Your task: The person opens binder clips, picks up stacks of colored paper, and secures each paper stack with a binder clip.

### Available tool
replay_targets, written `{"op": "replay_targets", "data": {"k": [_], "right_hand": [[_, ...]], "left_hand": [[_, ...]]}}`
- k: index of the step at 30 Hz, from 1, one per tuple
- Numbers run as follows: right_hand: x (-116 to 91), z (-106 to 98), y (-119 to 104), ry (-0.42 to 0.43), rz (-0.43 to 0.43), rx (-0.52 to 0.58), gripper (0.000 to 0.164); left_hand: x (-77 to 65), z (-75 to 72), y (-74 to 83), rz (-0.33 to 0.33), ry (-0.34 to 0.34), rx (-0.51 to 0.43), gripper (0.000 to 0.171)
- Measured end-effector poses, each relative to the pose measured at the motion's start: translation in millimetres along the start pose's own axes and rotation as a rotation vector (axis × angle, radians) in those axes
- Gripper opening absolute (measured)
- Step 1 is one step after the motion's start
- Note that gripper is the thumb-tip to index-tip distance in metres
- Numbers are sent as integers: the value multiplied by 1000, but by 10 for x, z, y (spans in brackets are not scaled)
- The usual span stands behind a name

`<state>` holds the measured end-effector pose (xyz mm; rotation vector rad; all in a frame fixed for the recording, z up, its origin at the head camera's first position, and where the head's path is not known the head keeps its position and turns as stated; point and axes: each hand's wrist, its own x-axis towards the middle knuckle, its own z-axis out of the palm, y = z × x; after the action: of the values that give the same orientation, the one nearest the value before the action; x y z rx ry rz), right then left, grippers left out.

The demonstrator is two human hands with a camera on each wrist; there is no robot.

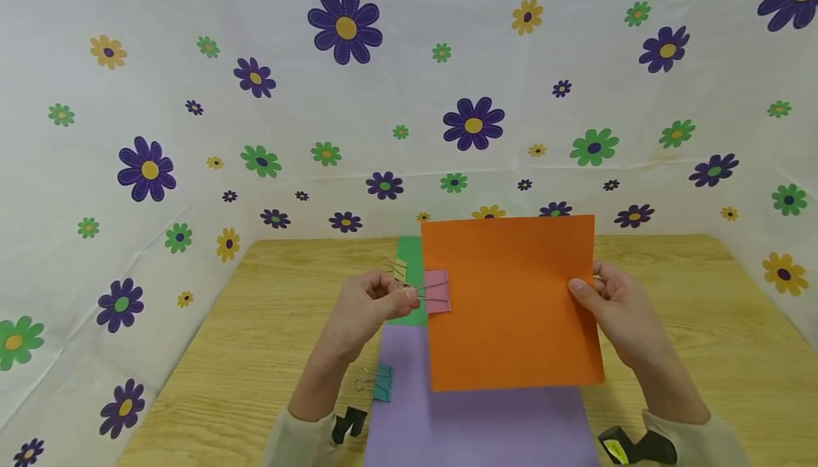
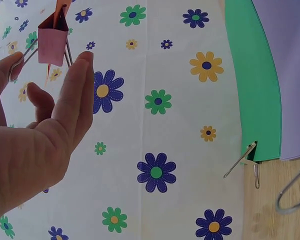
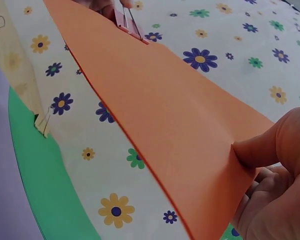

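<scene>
An orange sheet of paper (image 1: 511, 304) is held up above the table, facing me. On its left edge sits a pink binder clip (image 1: 437, 292); the left wrist view shows the clip (image 2: 53, 46) with its mouth around the orange edge. My left hand (image 1: 373, 304) pinches the clip's wire handles between thumb and fingers. At the sheet's right edge, my right hand (image 1: 613, 311) grips the paper, thumb on the front. The right wrist view shows the sheet (image 3: 140, 100) bending slightly at that thumb (image 3: 260, 150). The fingers behind it are partly hidden.
Below lie purple paper (image 1: 511, 424) with a teal binder clip (image 1: 383, 382) on its left edge, and green paper (image 1: 409, 311) with a yellow binder clip (image 1: 400, 270). They rest on a wooden table (image 1: 268, 353). A flower-printed sheet (image 1: 409, 84) hangs behind and at the sides.
</scene>
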<state>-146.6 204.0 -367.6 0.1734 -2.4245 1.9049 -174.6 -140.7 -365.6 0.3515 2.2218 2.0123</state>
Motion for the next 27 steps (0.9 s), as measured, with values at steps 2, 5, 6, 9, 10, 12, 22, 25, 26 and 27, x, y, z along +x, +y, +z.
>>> {"op": "replay_targets", "data": {"k": [2, 5, 6, 9, 10, 12, 22, 25, 26, 27], "right_hand": [[0, -13, 3, 0, -4, 1, 37], [-1, -30, 10, -2, -7, -6, 37], [-2, -37, 14, -3, -7, -10, 37], [-5, -63, 23, -7, 0, -23, 37], [-6, -72, 25, -8, 2, -27, 37], [-6, -88, 25, -13, 4, -31, 37], [-27, -158, 43, -10, -24, -15, 33], [-34, -174, 47, -4, -44, -20, 32], [-33, -177, 45, -1, -49, -21, 32], [-30, -178, 41, -1, -54, -21, 31]], "left_hand": [[-14, 2, 2, 4, -9, 38, 19], [-30, 6, 6, 11, -20, 100, 19], [-33, 8, 9, 14, -27, 116, 20], [-33, 15, 22, 23, -44, 141, 21], [-33, 17, 26, 26, -50, 145, 21], [-37, 18, 35, 31, -58, 148, 22], [-45, 89, 17, 40, -61, 145, 20], [-44, 110, 31, 40, -57, 141, 20], [-46, 114, 36, 39, -53, 137, 20], [-49, 117, 42, 36, -49, 133, 19]]}}
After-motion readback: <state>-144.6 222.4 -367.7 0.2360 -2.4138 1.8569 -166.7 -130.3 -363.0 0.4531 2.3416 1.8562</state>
